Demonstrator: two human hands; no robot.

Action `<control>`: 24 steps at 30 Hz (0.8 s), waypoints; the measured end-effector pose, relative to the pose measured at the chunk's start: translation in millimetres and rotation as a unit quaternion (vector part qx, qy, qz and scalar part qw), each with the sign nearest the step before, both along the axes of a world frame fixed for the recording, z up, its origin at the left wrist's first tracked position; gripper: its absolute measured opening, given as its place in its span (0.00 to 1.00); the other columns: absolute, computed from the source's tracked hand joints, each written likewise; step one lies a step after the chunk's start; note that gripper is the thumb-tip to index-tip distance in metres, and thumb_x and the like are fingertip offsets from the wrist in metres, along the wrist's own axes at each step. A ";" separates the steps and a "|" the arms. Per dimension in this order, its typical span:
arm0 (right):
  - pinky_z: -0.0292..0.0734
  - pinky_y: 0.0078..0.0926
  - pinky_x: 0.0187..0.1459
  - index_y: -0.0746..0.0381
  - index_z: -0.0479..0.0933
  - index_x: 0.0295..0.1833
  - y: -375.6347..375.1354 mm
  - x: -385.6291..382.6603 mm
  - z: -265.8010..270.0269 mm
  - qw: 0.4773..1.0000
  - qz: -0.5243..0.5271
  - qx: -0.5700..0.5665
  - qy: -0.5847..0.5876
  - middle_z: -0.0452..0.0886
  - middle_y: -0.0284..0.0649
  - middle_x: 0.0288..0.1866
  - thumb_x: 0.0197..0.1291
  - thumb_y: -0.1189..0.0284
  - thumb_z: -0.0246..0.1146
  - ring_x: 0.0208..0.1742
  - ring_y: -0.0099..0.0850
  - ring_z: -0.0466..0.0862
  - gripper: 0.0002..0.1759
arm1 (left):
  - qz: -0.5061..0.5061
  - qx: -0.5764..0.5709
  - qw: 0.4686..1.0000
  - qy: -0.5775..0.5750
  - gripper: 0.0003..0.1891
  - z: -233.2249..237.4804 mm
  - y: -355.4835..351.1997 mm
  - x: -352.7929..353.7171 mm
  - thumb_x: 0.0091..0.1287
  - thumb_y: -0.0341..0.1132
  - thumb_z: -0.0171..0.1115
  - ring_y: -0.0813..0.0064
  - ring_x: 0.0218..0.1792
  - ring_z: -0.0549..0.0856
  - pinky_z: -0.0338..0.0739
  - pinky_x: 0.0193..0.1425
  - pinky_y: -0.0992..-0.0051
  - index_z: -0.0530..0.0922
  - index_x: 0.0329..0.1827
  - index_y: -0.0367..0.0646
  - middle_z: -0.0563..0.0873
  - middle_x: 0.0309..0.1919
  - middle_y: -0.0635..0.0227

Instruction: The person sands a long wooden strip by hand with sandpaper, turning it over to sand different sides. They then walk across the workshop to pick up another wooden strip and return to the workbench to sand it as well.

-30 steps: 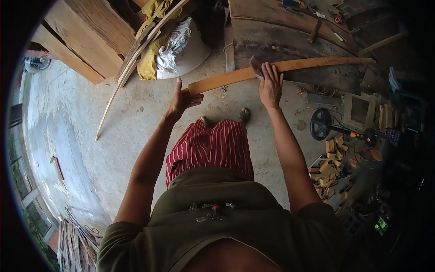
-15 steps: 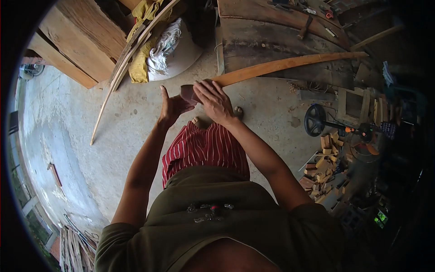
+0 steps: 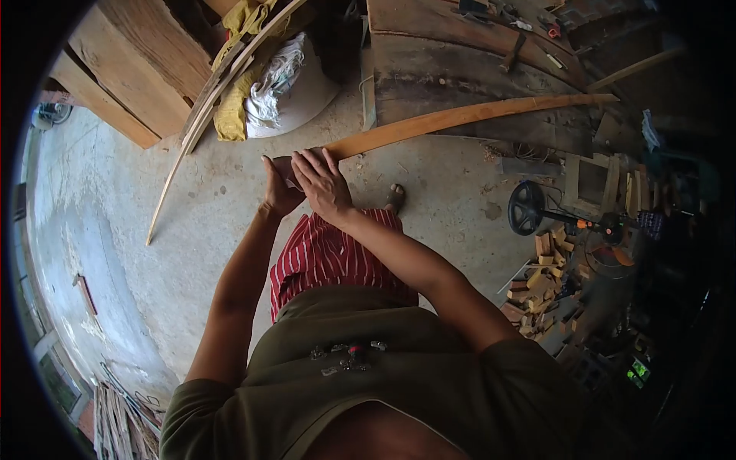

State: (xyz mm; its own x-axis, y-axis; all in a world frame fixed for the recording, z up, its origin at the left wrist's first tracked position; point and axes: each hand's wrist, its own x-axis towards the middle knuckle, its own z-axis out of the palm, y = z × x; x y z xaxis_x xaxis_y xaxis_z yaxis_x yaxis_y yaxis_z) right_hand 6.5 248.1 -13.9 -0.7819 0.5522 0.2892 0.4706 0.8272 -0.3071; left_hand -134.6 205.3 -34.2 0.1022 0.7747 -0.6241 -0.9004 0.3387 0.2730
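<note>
A long, narrow wooden strip (image 3: 460, 115) slants from my hands up to the right, its far part over a dark plank surface. Around its near end sits a dark reddish-brown sheet, which looks like sandpaper (image 3: 283, 166). My right hand (image 3: 323, 185) lies on top with fingers together, pressing the sheet to the strip. Below and to the left, my left hand (image 3: 282, 193) cups the sheet's end with the thumb raised at its edge. Its fingers are mostly hidden beneath, as is the strip's near end.
Dark planks (image 3: 452, 77) carry a hammer (image 3: 514, 50) and small tools. A white sack (image 3: 295, 100) and thin curved strips (image 3: 192, 146) are at upper left. Right are a black wheel (image 3: 526, 208) and wood offcuts (image 3: 544, 280). Concrete floor (image 3: 207, 207) surrounds my feet.
Both hands have slid left along the strip with the sandpaper, baring more of the wood behind them. My left hand has closed in on the sheet; its thumb was spread away before.
</note>
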 end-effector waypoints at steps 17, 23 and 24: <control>0.45 0.47 0.79 0.65 0.66 0.72 77.9 99.1 -4.3 0.983 -0.183 0.000 -0.001 0.67 0.44 0.75 0.64 0.75 0.57 0.78 0.40 0.62 0.30 | -0.311 0.172 0.571 0.740 0.44 23.7 70.6 -15.2 0.53 0.60 0.74 0.56 0.61 0.81 0.75 0.62 0.58 0.71 0.68 0.43 0.83 0.58 0.57; 0.47 0.46 0.80 0.57 0.64 0.75 123.5 158.7 10.6 0.990 -0.123 -0.022 -0.062 0.63 0.36 0.78 0.64 0.74 0.59 0.79 0.34 0.60 0.32 | -0.488 0.112 0.372 0.781 0.31 19.6 104.9 27.6 0.48 0.59 0.77 0.53 0.47 0.87 0.80 0.50 0.55 0.81 0.48 0.48 0.89 0.43 0.60; 0.47 0.46 0.79 0.57 0.64 0.75 143.0 181.8 5.4 0.983 -0.174 0.002 -0.065 0.63 0.36 0.78 0.65 0.72 0.59 0.79 0.34 0.60 0.32 | -0.487 0.137 0.369 0.779 0.30 16.3 103.1 23.9 0.48 0.58 0.77 0.52 0.46 0.87 0.80 0.49 0.56 0.81 0.46 0.48 0.89 0.41 0.60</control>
State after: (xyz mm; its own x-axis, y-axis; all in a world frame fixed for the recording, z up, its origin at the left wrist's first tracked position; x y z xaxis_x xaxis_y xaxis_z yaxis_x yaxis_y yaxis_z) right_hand 188.3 391.2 -8.5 -0.5760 0.7921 0.2018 0.7605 0.6098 -0.2231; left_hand -110.6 308.5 -17.9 0.0988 0.8998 -0.4250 0.9358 0.0611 0.3471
